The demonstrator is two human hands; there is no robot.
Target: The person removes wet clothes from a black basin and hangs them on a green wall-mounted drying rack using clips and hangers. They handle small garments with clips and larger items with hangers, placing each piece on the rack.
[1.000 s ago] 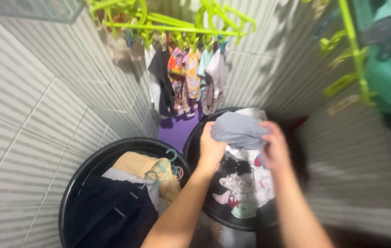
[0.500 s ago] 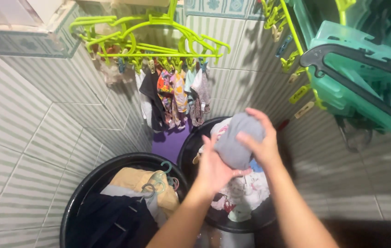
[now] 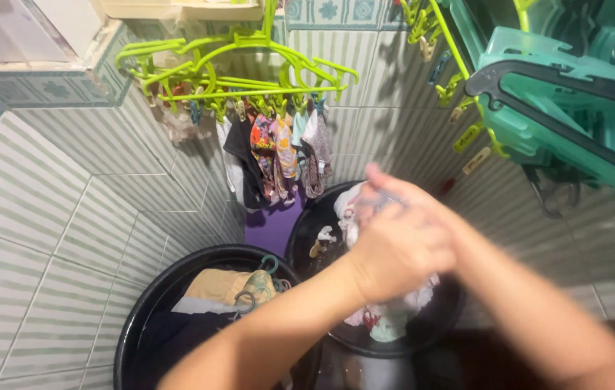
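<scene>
Small grey cloth is bunched between my two hands, held up over the right black tub. My left hand is closed over it from the front; my right hand sits behind, blurred, so I cannot tell its grip. Progress looks like: one piece out, not yet on the green clip hanger, where several small garments hang already. More wet laundry waits in that tub, and the left black tub holds clothes too.

Left hand and right hand pressed together at centre, fingers curled, both forearms angled inward, blurred
</scene>
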